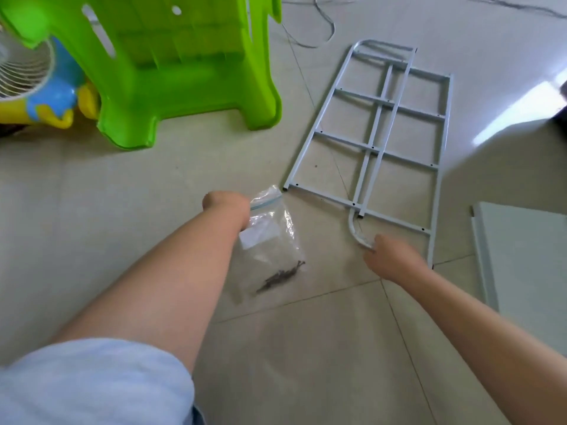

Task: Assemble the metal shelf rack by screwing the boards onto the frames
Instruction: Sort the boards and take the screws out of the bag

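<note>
Head view: two pale grey metal ladder frames [372, 139] lie flat, overlapped, on beige tiled floor [153, 179]. Right hand [391, 259] reaches curved tube end of nearer frame, fingertips touching it; whether fingers wrap tube cannot tell. Left hand [227, 207] pinches top of clear zip bag [270, 237], dark screws [282, 276] pooled at bottom, likely kept handy for fastening. White board [521, 259] lies at right, apart from frames. Green plastic stool [171, 65] stands behind.

Green plastic stool [171, 65], small fan [21, 69], white cable [325, 29] on tiled floor [92, 194]
</note>
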